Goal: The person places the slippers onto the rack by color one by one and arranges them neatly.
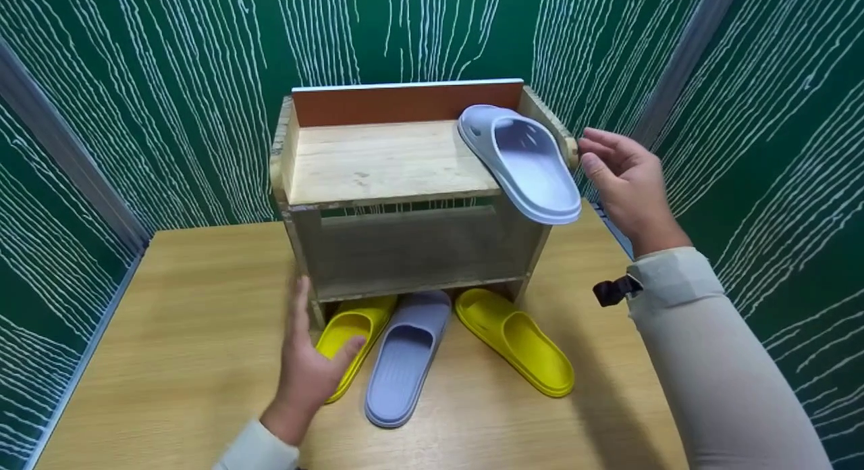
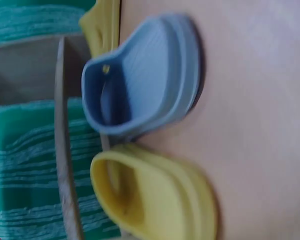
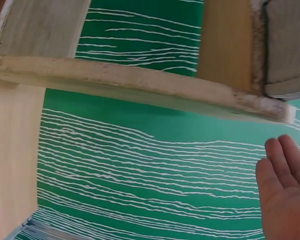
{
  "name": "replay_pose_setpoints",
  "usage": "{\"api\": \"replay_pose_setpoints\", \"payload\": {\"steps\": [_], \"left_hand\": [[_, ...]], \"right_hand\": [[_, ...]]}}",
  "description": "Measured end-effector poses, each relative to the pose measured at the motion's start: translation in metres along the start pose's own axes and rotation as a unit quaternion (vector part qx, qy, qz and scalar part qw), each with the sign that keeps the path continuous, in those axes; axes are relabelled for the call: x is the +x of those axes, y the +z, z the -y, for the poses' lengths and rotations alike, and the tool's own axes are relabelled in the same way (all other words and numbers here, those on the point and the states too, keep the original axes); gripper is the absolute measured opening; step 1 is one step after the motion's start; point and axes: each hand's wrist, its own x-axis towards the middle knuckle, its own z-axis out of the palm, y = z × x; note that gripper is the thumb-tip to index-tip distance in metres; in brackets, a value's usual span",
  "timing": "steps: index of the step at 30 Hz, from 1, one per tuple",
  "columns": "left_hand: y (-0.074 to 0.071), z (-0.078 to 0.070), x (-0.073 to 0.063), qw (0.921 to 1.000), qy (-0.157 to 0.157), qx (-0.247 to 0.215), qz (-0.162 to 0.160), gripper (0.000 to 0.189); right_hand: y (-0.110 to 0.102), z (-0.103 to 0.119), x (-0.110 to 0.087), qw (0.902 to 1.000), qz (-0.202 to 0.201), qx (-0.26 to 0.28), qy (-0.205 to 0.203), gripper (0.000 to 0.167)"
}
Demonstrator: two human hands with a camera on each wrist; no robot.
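Observation:
My left hand (image 1: 307, 365) is over the table in front of a small wooden rack (image 1: 398, 163), fingers extended and thumb apart. It holds nothing and partly covers the left yellow slipper (image 1: 347, 331) in the head view. Beside that lies a grey-lavender slipper (image 1: 408, 358), also seen from the heel as a bluish slipper (image 2: 150, 75) in the left wrist view. My right hand (image 1: 628, 186), empty with fingers loosely bent, is near the rack's right side. A pale lavender slipper (image 1: 523, 159) lies slanted on the top shelf, its heel jutting past the front edge.
Another yellow slipper (image 1: 516, 342) lies to the right on the wooden table (image 1: 202, 335), angled outward. Slipper toes reach under the rack's lower shelf (image 1: 412, 250). Green walls (image 1: 189, 85) with white streaks stand behind and on both sides.

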Motion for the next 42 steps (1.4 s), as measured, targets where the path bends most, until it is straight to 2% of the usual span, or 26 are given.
{"api": "replay_pose_setpoints", "payload": {"steps": [4,11,16,24,30,35,42], "left_hand": [[0.011,0.002,-0.016,0.9997,-0.005,-0.002,0.022,0.115],[0.024,0.009,-0.037,0.9980,-0.040,-0.011,0.048,0.113],[0.034,0.017,-0.045,0.9949,-0.064,-0.025,0.074,0.112],[0.049,0.026,-0.059,0.9909,-0.082,-0.025,0.104,0.114],[0.057,0.029,-0.066,0.9848,-0.116,-0.033,0.125,0.117],[0.062,0.032,-0.071,0.9797,-0.140,-0.021,0.142,0.123],[0.065,0.040,-0.075,0.9774,-0.145,-0.018,0.153,0.125]], "right_hand": [[0.003,-0.006,0.010,0.9997,0.021,0.005,0.015,0.045],[0.007,-0.015,0.017,0.9976,0.042,0.029,0.047,0.047],[0.008,-0.017,0.021,0.9960,0.044,0.053,0.057,0.048],[0.013,-0.023,0.018,0.9909,0.032,0.122,0.047,0.048],[0.017,-0.028,0.016,0.9872,0.026,0.153,0.036,0.045],[0.018,-0.030,0.016,0.9865,0.024,0.158,0.034,0.047],[0.020,-0.031,0.016,0.9873,0.019,0.155,0.028,0.047]]}}
